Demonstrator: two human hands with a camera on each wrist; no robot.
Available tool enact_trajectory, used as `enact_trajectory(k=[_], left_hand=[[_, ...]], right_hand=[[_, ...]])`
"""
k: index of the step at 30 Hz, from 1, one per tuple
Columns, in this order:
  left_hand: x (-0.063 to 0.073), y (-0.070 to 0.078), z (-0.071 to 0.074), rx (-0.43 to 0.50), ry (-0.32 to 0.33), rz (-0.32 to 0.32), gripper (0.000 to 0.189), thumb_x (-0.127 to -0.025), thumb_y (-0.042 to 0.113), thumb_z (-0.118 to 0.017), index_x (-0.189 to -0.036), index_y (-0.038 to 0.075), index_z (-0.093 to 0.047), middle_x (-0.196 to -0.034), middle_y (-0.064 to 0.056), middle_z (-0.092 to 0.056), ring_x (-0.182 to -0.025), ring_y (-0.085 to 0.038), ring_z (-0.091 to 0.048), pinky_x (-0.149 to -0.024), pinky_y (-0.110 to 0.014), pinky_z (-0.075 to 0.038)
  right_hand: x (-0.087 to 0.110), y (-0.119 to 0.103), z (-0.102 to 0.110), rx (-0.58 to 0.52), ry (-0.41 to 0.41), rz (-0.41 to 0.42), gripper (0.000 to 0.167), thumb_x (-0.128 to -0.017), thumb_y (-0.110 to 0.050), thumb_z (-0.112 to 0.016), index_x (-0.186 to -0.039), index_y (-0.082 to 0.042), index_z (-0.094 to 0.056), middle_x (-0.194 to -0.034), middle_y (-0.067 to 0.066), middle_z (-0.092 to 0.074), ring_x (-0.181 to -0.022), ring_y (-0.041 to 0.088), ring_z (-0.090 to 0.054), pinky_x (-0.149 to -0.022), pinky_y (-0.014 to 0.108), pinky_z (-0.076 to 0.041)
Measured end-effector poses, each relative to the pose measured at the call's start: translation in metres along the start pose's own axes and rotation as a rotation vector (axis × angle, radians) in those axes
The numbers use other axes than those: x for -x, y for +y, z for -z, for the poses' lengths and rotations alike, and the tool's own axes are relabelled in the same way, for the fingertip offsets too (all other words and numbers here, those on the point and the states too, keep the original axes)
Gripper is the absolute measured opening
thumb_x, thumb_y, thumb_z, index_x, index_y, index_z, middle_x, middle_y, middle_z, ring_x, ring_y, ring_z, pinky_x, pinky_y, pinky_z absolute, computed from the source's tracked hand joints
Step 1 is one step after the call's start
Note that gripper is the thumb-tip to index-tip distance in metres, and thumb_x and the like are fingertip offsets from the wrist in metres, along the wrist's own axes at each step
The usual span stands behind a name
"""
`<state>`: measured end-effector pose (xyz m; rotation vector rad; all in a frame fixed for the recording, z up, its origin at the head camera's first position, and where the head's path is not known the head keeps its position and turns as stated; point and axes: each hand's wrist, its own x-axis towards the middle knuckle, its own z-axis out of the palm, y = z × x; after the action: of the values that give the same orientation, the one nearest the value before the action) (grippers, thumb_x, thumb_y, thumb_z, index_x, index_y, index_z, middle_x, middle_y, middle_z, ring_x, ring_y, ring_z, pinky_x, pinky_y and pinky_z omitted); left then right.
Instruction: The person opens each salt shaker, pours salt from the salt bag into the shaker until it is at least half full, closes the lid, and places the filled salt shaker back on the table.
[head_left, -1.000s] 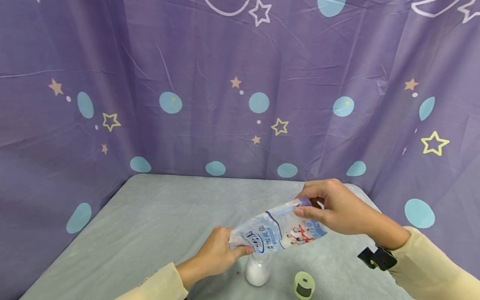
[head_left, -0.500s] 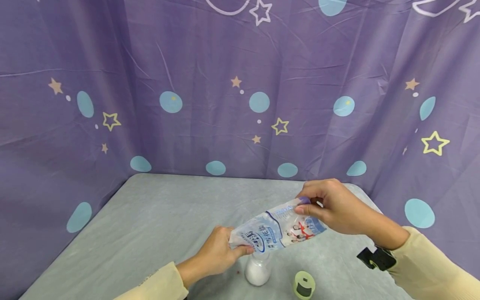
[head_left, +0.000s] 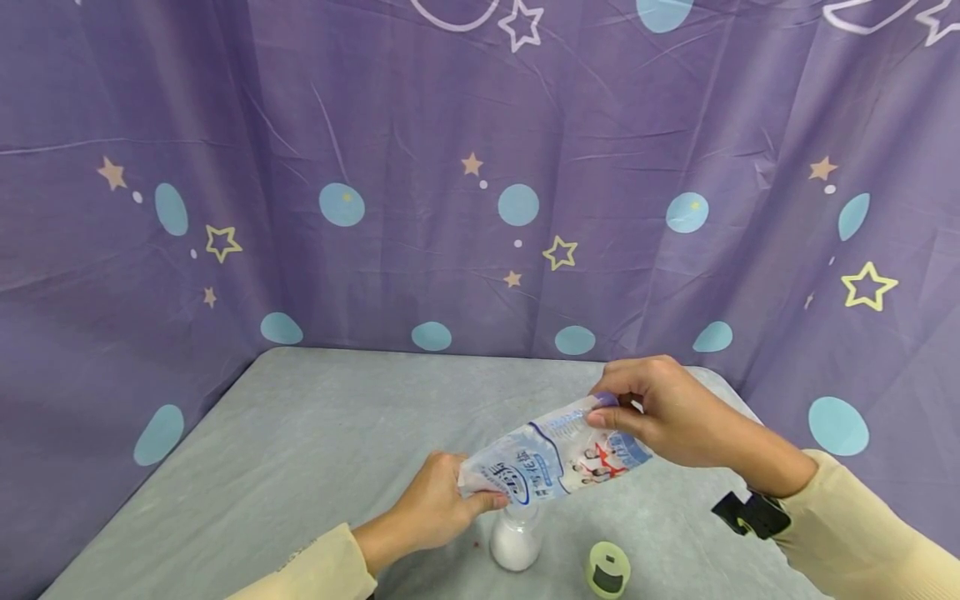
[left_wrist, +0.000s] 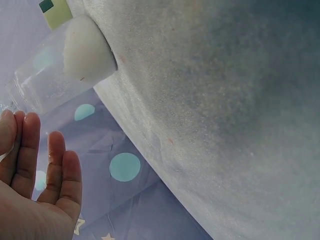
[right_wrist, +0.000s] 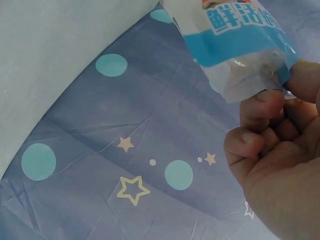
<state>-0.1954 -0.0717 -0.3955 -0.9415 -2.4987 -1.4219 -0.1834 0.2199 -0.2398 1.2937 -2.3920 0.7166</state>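
A printed white-and-blue bag of salt (head_left: 536, 454) slants over a clear bottle (head_left: 517, 537), its lower end hiding the mouth in the head view. My left hand (head_left: 431, 504) pinches that lower end, thumb in front. At the raised end, my right hand (head_left: 667, 412) grips a corner between thumb and fingers; the right wrist view shows the bag's sealed edge (right_wrist: 240, 90) there. In the left wrist view the bottle (left_wrist: 65, 65) holds white grains in its lower part, and my left fingers (left_wrist: 30, 145) lie near its neck. The grains' flow cannot be made out.
A light green lid (head_left: 607, 571) stands to the right of the bottle. The table (head_left: 337, 425) has a grey cloth cover, with a patterned purple curtain (head_left: 435, 275) along its back and sides. A tiny reddish speck lies left of the bottle.
Almost nothing differs. My right hand and the raised end of the bag have shifted very slightly left; the left hand, bottle and lid stay where they were.
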Motion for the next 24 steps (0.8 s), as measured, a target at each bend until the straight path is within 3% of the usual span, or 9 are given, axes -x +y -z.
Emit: enact_trajectory(k=[7,24], left_hand=[[0.0001,-0.0006,0.0003,-0.010,-0.006,-0.018,0.018,-0.082,0.019,-0.087,-0.098,0.013,-0.080,-0.090,0.006,-0.078,-0.084,-0.004,-0.071,-0.071,-0.026,-0.056],[-0.0005,-0.0012,-0.0005,0.009,-0.012,-0.009,0.020,-0.082,0.018,-0.087,-0.099,0.011,-0.080,-0.091,0.005,-0.078,-0.086,-0.005,-0.071,-0.074,-0.026,-0.057]], right_hand=[[0.0016,-0.0018,0.0032,-0.011,-0.040,-0.035,0.012,-0.092,-0.016,-0.079,-0.090,-0.027,-0.074,-0.078,-0.019,-0.057,-0.061,0.002,-0.049,-0.053,0.020,-0.042],[0.0018,-0.0016,0.0035,-0.028,-0.051,-0.063,0.006,-0.093,-0.018,-0.077,-0.093,-0.024,-0.076,-0.081,-0.018,-0.058,-0.062,0.003,-0.052,-0.053,0.022,-0.044]])
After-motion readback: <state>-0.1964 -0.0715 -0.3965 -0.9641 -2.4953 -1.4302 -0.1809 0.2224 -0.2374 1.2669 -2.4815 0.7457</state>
